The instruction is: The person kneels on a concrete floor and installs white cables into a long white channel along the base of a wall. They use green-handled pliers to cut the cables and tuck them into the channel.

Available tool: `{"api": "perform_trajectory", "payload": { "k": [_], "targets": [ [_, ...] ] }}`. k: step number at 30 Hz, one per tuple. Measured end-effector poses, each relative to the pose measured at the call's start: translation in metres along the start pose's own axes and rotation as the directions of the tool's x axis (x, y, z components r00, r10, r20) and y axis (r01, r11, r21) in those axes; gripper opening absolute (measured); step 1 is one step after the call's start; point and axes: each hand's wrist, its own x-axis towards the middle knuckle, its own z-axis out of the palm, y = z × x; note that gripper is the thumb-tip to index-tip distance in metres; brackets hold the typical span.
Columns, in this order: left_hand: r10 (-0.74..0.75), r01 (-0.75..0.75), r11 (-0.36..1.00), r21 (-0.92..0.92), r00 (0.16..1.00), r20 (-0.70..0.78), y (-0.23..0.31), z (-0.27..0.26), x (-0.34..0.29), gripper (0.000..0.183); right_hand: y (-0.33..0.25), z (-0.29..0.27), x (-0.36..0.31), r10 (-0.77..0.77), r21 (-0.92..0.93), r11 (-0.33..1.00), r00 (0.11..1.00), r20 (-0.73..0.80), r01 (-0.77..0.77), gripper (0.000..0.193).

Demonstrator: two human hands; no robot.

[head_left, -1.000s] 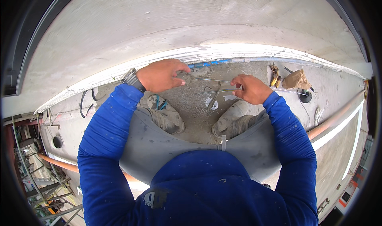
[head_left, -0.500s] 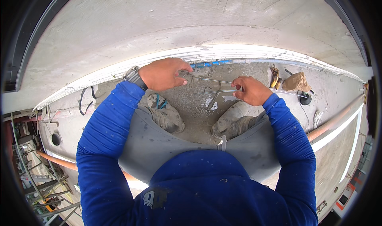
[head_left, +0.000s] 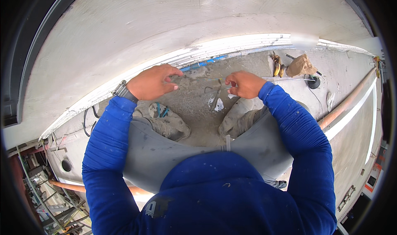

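Thin metal rods (head_left: pixel 285 78) pass through my right hand (head_left: pixel 245 84), whose fingers are curled round them. Their left ends reach toward my left hand (head_left: pixel 151 82), and on the right they stretch to a round black piece (head_left: pixel 313 82) on the floor. My left hand is raised near a blue pipe (head_left: pixel 202 64) at the wall's foot. Its thumb and forefinger are apart, with nothing seen between them; the other fingers are partly hidden. On the floor between my shoes, below the rods, lies a narrow dark tool or strip (head_left: pixel 215 100), its kind unclear.
A pale wall (head_left: pixel 186 24) curves across the far side above white strips (head_left: pixel 252 39). To the right sit yellow-handled pliers (head_left: pixel 276 66), a crumpled brown paper bag (head_left: pixel 300 65) and an orange pipe (head_left: pixel 347 98). Black cable (head_left: pixel 85 121) lies at left, beyond it metal framing (head_left: pixel 37 193).
Both hands have shifted left in view, the right one also slightly up, still with the rods. The whole view has turned a little, moving the bag and pliers up and left.
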Motion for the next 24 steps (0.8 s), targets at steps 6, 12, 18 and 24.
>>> {"api": "perform_trajectory", "payload": {
  "k": [6,12,18,24],
  "targets": [
    [0.023,-0.023,0.999,0.026,1.0,0.006,0.002,0.001,0.002,0.045,0.012,0.016,0.008,0.1,0.046,0.994,0.995,0.007,-0.101,0.038],
    [-0.016,0.016,1.0,0.02,1.0,0.012,0.017,0.001,0.003,0.044,0.057,0.047,0.068,0.168,0.02,0.986,0.981,-0.096,-0.167,0.03],
    [-0.03,0.029,0.999,-0.046,0.999,-0.018,0.026,0.001,-0.007,0.045,0.092,0.107,0.155,0.54,0.454,0.818,0.743,-0.397,-0.352,0.029],
    [-0.057,0.057,0.994,-0.088,0.998,0.008,0.013,0.0,-0.002,0.048,0.113,0.163,0.195,0.694,0.77,0.57,0.67,-0.263,-0.288,0.03]
  ]
}}
